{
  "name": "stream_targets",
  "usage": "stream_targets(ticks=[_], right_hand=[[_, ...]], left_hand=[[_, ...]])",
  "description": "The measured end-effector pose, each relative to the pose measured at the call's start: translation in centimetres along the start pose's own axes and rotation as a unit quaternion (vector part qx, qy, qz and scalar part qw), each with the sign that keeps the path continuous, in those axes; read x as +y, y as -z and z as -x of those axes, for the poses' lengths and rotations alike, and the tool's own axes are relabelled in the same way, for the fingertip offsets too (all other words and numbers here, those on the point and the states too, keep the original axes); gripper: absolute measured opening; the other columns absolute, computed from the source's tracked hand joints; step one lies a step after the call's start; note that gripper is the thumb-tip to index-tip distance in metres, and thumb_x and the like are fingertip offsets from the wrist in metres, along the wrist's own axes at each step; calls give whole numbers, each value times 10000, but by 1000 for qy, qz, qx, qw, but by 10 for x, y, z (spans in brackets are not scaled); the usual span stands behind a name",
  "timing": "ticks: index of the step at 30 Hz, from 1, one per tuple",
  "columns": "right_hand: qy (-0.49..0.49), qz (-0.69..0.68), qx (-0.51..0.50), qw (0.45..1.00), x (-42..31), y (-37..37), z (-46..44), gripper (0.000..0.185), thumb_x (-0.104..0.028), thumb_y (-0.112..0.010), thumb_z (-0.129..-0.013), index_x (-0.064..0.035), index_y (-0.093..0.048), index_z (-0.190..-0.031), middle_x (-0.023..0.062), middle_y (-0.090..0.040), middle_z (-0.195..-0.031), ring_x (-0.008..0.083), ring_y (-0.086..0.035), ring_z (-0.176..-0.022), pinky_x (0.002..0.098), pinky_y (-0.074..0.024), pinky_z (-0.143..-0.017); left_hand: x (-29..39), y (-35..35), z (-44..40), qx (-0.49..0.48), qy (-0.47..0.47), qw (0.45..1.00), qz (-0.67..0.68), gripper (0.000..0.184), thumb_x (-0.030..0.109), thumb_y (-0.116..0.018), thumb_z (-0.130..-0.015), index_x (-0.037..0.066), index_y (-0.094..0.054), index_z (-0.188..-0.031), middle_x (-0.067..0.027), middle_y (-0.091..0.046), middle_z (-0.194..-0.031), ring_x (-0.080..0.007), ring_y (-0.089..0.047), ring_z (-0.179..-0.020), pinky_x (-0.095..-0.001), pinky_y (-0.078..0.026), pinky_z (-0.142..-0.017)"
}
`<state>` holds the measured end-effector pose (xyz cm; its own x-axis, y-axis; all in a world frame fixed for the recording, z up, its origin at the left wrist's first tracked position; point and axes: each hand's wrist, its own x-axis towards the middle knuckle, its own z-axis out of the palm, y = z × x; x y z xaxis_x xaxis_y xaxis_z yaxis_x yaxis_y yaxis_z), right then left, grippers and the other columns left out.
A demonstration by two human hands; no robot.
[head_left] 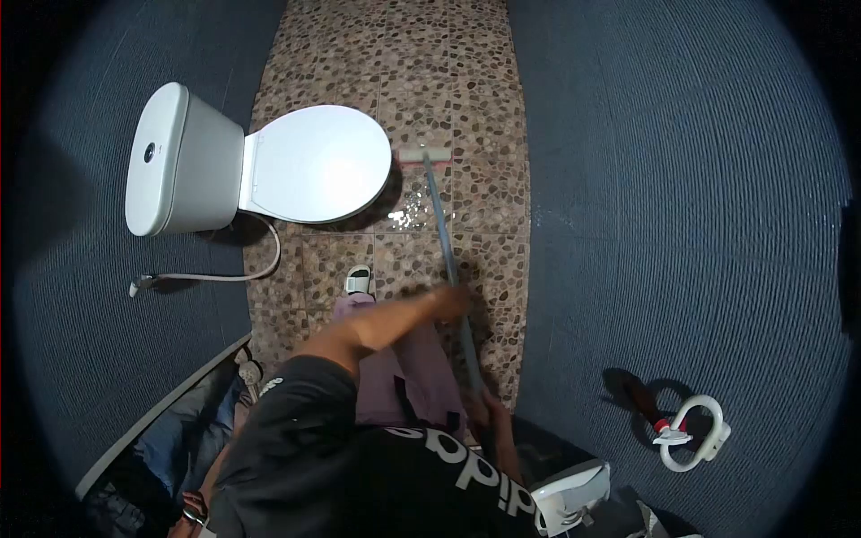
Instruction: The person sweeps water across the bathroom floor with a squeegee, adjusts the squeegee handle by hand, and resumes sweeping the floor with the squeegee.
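My left hand (448,303) is closed around the grey handle of a long floor brush (444,231), partway down the pole; it is slightly blurred. Lower on the same pole, close to my body, my right hand (491,414) also grips it, partly hidden. The wide pale brush head (424,155), pinkish along its near edge, rests on the pebble-patterned floor (413,54) just right of the toilet (321,166). Bright glints show on a wet patch (410,213) between the brush head and me. The toilet's white lid is down.
Blue-grey ribbed walls (673,179) rise on both sides. A pale hose with a spray nozzle (136,285) lies left. Clothes (170,439) are heaped lower left. A dark-handled brush (641,399) sits by a white wall ring (695,435). My sandalled foot (358,280) stands below the toilet.
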<state>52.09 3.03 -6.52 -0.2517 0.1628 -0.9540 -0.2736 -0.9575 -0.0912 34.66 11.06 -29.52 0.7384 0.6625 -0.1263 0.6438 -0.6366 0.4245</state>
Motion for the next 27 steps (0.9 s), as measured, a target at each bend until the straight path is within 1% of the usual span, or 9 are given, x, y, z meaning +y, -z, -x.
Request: stream_targets(ticks=[2,5,9,12,14,16,18,23,27], right_hand=[[7,-25,-8,1000,8,46,53,273,-246,-493,-785,-64,-463,-986,-19,-421,-560,66,-338,-420,187,-253,-386],[-27,-22,68,997,-1,65,86,369,-265,-511,-763,-70,-424,-1063,-13,-434,-584,74,-355,-425,184,-280,-397],[-2,41,-79,996,-33,75,30,440,-274,-494,-768,-73,-371,-1139,9,-464,-681,64,-396,-495,179,-327,-422],[-10,-52,-224,973,-64,36,-14,481,-263,-500,-772,-66,-333,-1178,12,-474,-712,65,-414,-514,181,-338,-429],[-7,-39,-226,973,-65,43,-7,503,-254,-505,-772,-68,-310,-1197,14,-475,-721,62,-408,-502,175,-333,-421],[12,40,-71,997,-60,43,22,565,-233,-521,-763,-73,-255,-1235,9,-474,-711,50,-376,-441,157,-302,-384],[-4,19,-83,996,-51,71,54,577,-225,-534,-752,-74,-256,-1234,3,-463,-674,48,-369,-430,158,-292,-371],[-34,84,-122,988,-55,102,79,562,-228,-554,-740,-81,-281,-1208,-7,-440,-629,45,-358,-422,170,-285,-352],[-14,-2,-79,997,-86,36,51,509,-251,-538,-755,-94,-314,-1184,-7,-442,-634,61,-358,-422,183,-290,-357]], left_hand=[[66,55,-8,-101,49,977,182,193,164,-591,-625,70,-597,-794,-120,-563,-731,-291,-553,-749,-424,-459,-614],[132,34,-19,65,-61,963,254,177,182,-586,-612,47,-599,-726,-126,-557,-675,-290,-552,-702,-430,-452,-582],[97,44,-35,-29,98,992,78,152,214,-583,-602,80,-593,-675,-121,-557,-676,-278,-550,-684,-377,-442,-488],[29,8,-48,-45,264,868,419,149,225,-591,-596,96,-598,-670,-96,-561,-682,-260,-550,-691,-352,-435,-459],[27,69,-46,-107,117,984,83,207,261,-606,-579,99,-596,-708,-77,-560,-695,-248,-548,-697,-347,-435,-483],[69,81,-38,-51,86,980,173,298,306,-625,-553,114,-588,-778,-72,-559,-727,-253,-544,-720,-371,-442,-550],[122,48,-47,79,-53,974,204,329,278,-599,-607,73,-557,-861,-106,-558,-784,-274,-543,-752,-413,-433,-622],[162,127,-55,-174,29,949,262,190,202,-587,-624,31,-578,-704,-126,-555,-720,-272,-542,-725,-429,-429,-600],[86,117,-60,-154,76,968,181,140,171,-588,-617,44,-590,-676,-116,-558,-714,-259,-542,-686,-407,-437,-547]])
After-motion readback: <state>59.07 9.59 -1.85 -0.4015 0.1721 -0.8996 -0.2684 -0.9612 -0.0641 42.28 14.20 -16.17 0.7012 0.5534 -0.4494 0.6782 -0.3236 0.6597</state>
